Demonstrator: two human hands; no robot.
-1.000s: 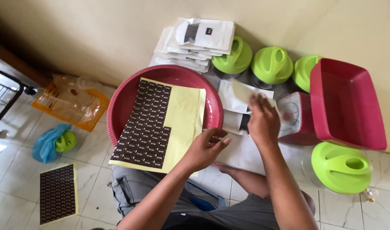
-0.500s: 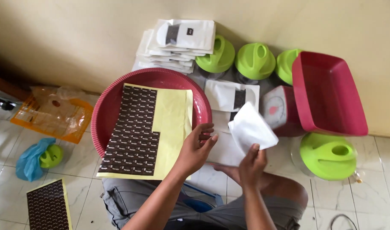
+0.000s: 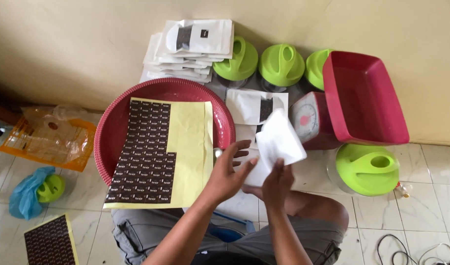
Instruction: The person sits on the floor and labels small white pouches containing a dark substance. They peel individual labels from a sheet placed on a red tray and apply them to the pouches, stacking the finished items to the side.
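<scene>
- Your right hand point(image 3: 278, 182) holds a white pouch point(image 3: 279, 139) up over your lap, with its fingers closed on the bottom edge.
- Your left hand point(image 3: 228, 172) is just beside the pouch, fingers spread open, holding nothing.
- A yellow sticker sheet point(image 3: 161, 152) lies across the red round basin point(image 3: 112, 132) on the floor, left of your hands.
- A pile of white pouches point(image 3: 185, 49) sits by the wall.

White pouch point(image 3: 280, 140), red basin point(image 3: 112, 127), yellow sheet point(image 3: 190, 142) of dark stickers point(image 3: 144, 157), lime-green lids point(image 3: 283, 64)
</scene>
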